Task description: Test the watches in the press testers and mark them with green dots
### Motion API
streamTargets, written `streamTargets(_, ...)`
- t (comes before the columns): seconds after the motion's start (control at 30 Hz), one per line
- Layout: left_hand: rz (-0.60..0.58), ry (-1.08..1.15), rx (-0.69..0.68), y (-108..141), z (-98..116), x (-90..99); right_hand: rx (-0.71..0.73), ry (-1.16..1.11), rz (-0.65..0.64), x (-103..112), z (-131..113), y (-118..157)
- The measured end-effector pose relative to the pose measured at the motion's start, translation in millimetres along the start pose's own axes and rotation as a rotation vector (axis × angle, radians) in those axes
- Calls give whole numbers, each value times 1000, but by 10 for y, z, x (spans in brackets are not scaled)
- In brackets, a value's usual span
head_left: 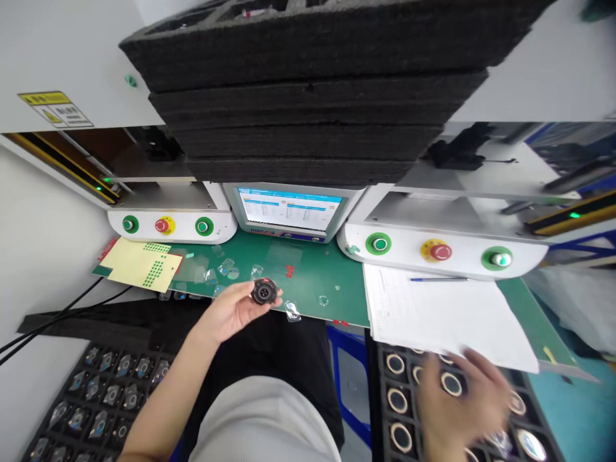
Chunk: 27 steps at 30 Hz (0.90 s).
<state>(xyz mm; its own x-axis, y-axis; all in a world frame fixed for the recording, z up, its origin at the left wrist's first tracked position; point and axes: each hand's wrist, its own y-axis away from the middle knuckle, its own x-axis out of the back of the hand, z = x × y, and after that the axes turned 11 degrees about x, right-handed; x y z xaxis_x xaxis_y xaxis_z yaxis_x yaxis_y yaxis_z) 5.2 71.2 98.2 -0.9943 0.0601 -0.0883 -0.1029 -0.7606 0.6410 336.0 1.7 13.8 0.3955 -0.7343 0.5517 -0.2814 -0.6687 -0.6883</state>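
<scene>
My left hand point(231, 311) is closed around the edge of a round black part point(264, 291) with small contacts in its middle. It holds the part over the front edge of the green work surface. My right hand point(462, 401) is smeared by motion above a black tray point(380, 423) at the right. Rows of round black parts with pale rings point(397, 400) lie in this tray. One ringed part point(451, 384) shows between the thumb and fingers; whether they touch it cannot be made out.
A second black tray point(81, 401) with wrapped parts is at the left. Clear film pieces point(292, 312) litter the green surface point(317, 289). Paper sheets point(443, 314) with a pen, a yellow sticker sheet point(142, 263), a screen point(289, 208), button panels point(440, 250) and stacked black foam trays point(308, 102) surround it.
</scene>
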Motion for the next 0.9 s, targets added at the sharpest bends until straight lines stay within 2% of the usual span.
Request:
streamTargets(0.07,-150,164,80,97,-60,-168,73,-128,-49,-160,-395,-50)
streamTargets(0.13,-200,248,44,195,-138,-289,126,-407,-167,-249,-795,-116)
streamTargets(0.2,-135,179,-130,304,-212,-351,169,-630,-247,-271,-1123,-177)
streamTargets(0.3,-15,-44,-402,469,-282,-348,225,-788,-302,-256,-1420,-239)
streamTargets(0.43,32,-343,-596,614,-308,-262,275,-823,-296,-265,-1566,-254)
streamTargets(0.57,20,-469,-701,650,-318,-191,269,-841,-334,-258,-1591,-236)
streamTargets(0.73,-15,-561,-740,642,-330,-140,278,-914,-437,-230,-1574,-254)
streamTargets(0.9,-1,-675,-734,621,-328,-101,274,-893,-431,-257,-1602,-265)
